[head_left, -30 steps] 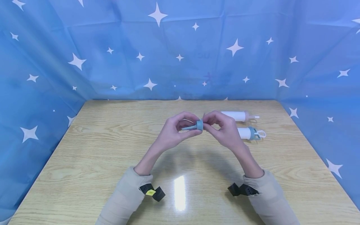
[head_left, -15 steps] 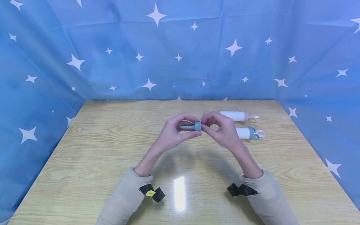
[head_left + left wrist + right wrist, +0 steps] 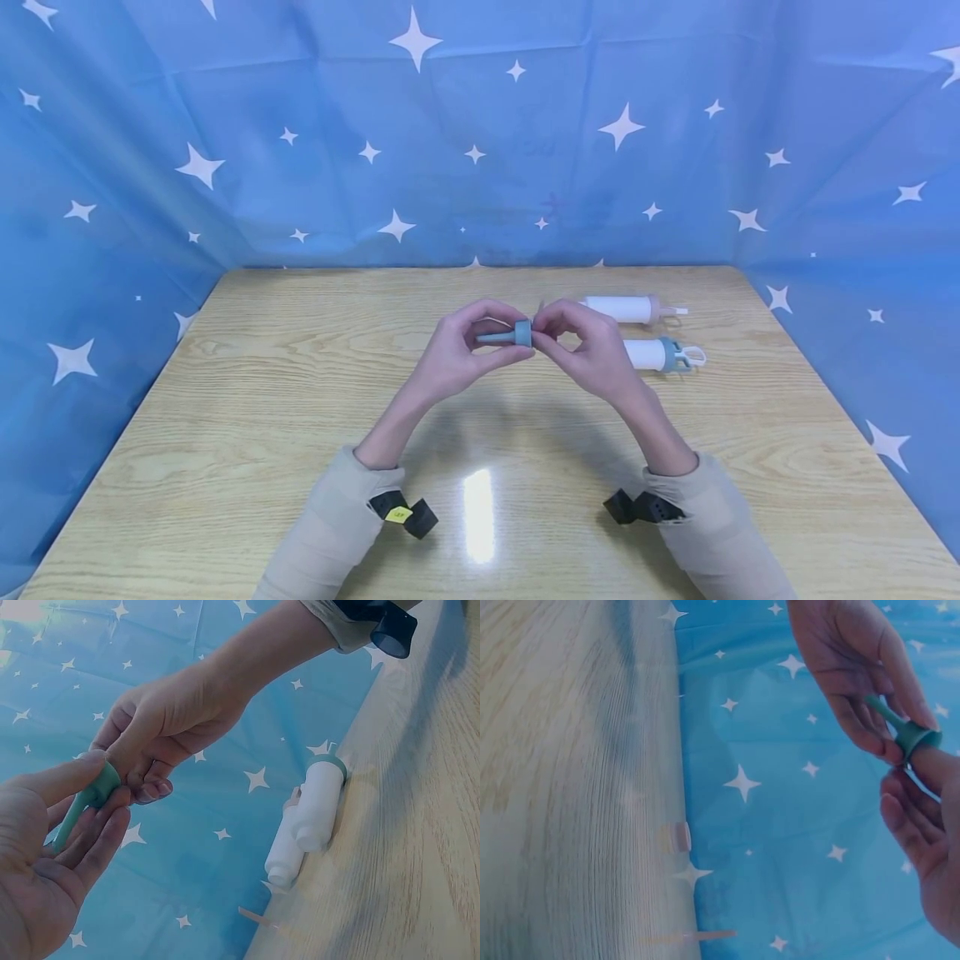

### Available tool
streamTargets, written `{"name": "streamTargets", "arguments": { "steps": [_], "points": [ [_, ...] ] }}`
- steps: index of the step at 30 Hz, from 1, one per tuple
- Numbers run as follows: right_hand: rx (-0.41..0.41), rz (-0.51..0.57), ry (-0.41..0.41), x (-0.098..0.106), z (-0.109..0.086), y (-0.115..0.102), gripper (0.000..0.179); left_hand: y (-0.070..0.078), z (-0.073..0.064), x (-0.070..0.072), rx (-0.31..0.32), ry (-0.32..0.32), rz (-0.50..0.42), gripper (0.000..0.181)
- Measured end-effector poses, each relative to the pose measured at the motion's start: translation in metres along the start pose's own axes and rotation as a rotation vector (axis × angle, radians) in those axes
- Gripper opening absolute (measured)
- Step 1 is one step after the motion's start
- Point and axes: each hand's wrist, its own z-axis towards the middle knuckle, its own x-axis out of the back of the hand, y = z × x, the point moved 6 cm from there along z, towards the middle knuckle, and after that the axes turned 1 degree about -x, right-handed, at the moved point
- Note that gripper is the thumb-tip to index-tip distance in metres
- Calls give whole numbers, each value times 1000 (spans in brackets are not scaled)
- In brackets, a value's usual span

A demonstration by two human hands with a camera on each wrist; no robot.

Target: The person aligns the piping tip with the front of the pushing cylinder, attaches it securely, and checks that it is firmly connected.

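A teal nozzle cap (image 3: 522,334) with a long tapered spout is held above the table between both hands. My left hand (image 3: 468,350) pinches its wide rim between thumb and fingers, the spout pointing back toward the left palm. At the cap's open end, the fingers of my right hand (image 3: 588,346) pinch its edge; a fingertip covers the mouth in the right wrist view, so the inside is hidden. Beyond the right hand lie two white tubes: one with a teal end and white ring (image 3: 647,355), the other with a pinkish end (image 3: 618,309).
A thin pinkish stick-like piece (image 3: 255,915) projects near the table's far edge, mostly hidden behind the right hand in the head view. The wooden table (image 3: 300,400) meets a blue star-patterned cloth (image 3: 480,192) behind and at both sides.
The nozzle cap has turned slightly, its spout now closer to level, and shifted a little left with both hands. The right fingers stay at its open end.
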Motion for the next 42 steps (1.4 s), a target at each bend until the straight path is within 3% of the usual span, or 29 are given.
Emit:
{"name": "streamTargets", "arguments": {
  "steps": [12, 22, 42],
  "points": [
    [0, -11, 5, 3, 0, 0, 23, -1, 0, 5, 1, 22, 52, 32],
    [-4, -4, 23, 12, 1, 4, 20, -2, -1, 10, 37, 53, 78, 32],
    [-136, -47, -45, 23, -1, 18, 14, -2, -2, 11, 39, 54, 89, 31]
  ]
}}
